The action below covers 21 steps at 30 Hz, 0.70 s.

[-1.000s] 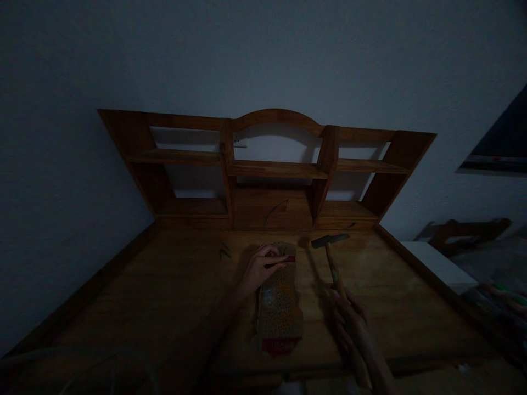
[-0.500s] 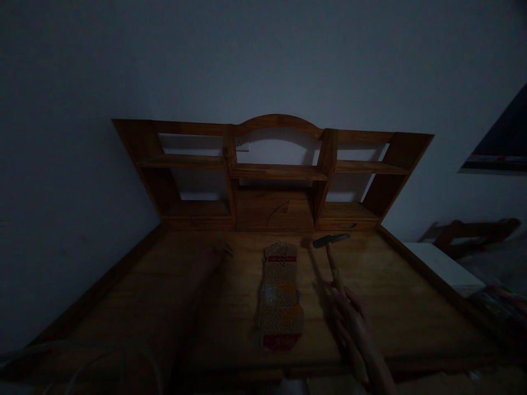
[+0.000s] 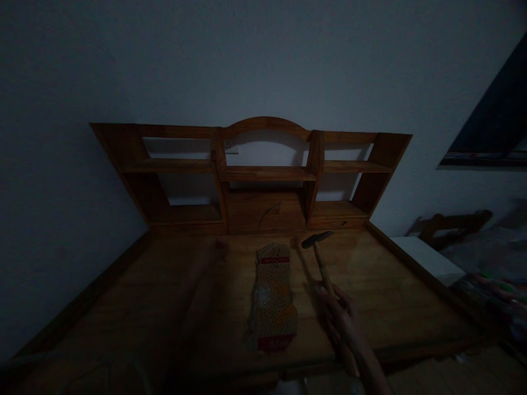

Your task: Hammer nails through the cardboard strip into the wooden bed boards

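Observation:
My right hand (image 3: 340, 316) grips the wooden handle of a hammer (image 3: 320, 262), whose dark metal head hovers just above the far part of a wooden desk top (image 3: 391, 296). A flat patterned packet (image 3: 272, 299) with red bands at both ends lies lengthwise on the desk, just left of the hammer. My left hand (image 3: 217, 248) is a dim blur stretched out to the far left of the packet. Whether it holds anything is too dark and smeared to tell.
A wooden shelf unit (image 3: 263, 173) with an arched top stands at the back of the desk against a pale wall. A white slab (image 3: 428, 258) and a low wooden frame (image 3: 448, 225) lie to the right. The room is very dark.
My left hand has left the top end of the packet and swung out to the left. The hammer stays in my right hand, almost unmoved. The view has shifted slightly.

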Available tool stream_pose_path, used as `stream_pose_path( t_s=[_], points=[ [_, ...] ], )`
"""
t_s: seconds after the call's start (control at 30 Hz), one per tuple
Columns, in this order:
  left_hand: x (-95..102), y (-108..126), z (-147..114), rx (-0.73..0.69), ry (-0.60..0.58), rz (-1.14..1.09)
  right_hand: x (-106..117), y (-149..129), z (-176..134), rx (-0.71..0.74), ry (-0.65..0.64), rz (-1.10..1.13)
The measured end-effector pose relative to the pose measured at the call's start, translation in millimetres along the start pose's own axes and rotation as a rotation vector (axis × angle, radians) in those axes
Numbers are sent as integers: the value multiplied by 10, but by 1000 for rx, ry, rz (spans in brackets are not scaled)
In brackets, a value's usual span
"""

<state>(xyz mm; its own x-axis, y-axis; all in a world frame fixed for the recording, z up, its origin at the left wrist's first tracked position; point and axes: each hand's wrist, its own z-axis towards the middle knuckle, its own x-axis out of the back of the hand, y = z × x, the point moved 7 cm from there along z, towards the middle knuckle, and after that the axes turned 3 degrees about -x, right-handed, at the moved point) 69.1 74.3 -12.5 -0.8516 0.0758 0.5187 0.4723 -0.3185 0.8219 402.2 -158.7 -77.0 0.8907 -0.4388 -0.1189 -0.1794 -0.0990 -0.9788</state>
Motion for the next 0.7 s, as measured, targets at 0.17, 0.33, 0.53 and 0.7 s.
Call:
stream_pose_path(
  t_s=[0.17,0.33,0.53,0.7],
  points=[
    [-758,462,-137,-187,3,-258,31,63,18,-7,17,20],
    [-1167,510,-357,-221,-2,-280,56,82,27,-13,44,11],
    [-1244,555,-456,-304,-78,-118,-9,3,-1,3,-11,-18],
    [-1254,638,-506,-355,-108,-36,-12,-55,-43,3,38,-69]
  ],
)
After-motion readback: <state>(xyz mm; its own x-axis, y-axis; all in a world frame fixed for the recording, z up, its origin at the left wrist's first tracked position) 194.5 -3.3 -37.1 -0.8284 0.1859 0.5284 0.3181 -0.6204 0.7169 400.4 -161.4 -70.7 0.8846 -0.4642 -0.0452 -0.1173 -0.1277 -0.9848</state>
